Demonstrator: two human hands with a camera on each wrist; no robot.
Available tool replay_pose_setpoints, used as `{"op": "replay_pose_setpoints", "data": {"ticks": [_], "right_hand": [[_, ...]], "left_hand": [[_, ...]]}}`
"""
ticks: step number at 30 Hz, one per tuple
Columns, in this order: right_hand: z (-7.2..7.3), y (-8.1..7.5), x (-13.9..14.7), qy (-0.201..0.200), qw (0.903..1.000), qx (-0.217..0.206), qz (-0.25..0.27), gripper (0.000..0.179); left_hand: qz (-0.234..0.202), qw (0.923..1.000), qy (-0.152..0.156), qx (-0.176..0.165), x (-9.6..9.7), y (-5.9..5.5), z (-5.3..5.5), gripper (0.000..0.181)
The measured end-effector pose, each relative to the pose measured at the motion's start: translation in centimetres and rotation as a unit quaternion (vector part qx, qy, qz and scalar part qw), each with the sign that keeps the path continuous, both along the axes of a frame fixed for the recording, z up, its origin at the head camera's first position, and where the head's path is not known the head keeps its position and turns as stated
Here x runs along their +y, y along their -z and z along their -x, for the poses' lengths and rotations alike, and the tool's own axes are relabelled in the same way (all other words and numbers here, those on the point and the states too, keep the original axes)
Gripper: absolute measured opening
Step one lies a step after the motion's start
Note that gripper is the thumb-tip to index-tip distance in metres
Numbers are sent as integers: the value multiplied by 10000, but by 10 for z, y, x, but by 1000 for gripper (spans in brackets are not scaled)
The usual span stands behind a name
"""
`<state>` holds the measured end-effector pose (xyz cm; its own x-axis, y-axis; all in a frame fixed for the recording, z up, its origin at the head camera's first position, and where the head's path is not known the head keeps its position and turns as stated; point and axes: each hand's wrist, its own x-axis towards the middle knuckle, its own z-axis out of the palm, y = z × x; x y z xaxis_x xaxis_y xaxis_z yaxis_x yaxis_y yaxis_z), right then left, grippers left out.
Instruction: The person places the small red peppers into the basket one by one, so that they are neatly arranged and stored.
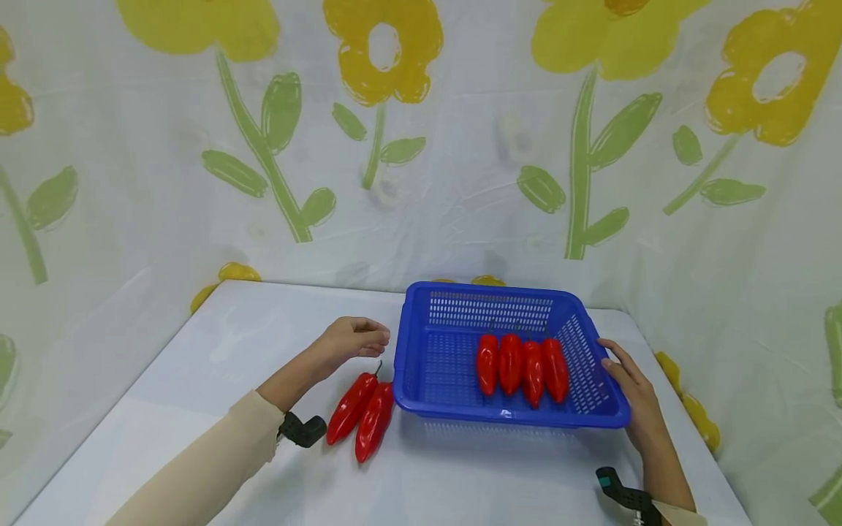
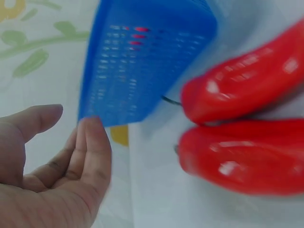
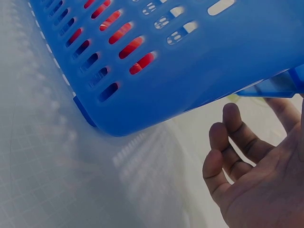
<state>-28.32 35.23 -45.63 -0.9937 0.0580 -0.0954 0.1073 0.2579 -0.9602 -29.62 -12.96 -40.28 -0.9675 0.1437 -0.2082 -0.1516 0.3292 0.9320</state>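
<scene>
A blue plastic basket (image 1: pixel 434 365) with slotted walls holds several red peppers (image 1: pixel 510 365), side by side toward its right. My right hand (image 1: pixel 636 402) is at the basket's right rim, thumb and forefinger gripping the edge. In the right wrist view, its other fingers (image 3: pixel 232 142) curve loosely below the rim. My left hand (image 1: pixel 349 342) hovers just left of the basket, empty, with fingers loosely bent and apart from the rim. Under it, two red peppers, a left one (image 1: pixel 351 408) and a right one (image 1: pixel 375 422), lie on the table, stems pointing away from me.
The white table (image 1: pixel 171 380) extends to both sides of the basket. Behind it hangs a pale cloth (image 1: pixel 460 183) printed with yellow flowers. The basket stands near the table's back edge.
</scene>
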Motion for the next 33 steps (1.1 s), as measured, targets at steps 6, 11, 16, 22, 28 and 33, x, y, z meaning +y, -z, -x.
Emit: {"op": "replay_pose_setpoints", "data": {"ticks": [6, 11, 16, 22, 28, 33], "right_hand": [[-3, -1, 5, 173, 9997, -158, -73, 59], [-2, 1, 6, 203, 9996, -220, -4, 60], [-1, 1, 4, 218, 9995, -228, -33, 60], [0, -1, 2, 219, 9994, -245, -99, 60], [1, -3, 2, 187, 9994, -281, -76, 60], [-2, 2, 0, 128, 9992, -345, -123, 61]], "left_hand": [[272, 9992, -216, -205, -7, 9, -8, 38], [591, 9970, -430, -235, -14, 18, -16, 37], [894, 9936, -580, -372, -23, 26, -23, 37], [1285, 9893, -563, -396, -30, 34, -30, 39], [1569, 9856, -397, -484, -34, 42, -38, 41], [1857, 9801, -303, -636, -37, 50, -49, 40]]}}
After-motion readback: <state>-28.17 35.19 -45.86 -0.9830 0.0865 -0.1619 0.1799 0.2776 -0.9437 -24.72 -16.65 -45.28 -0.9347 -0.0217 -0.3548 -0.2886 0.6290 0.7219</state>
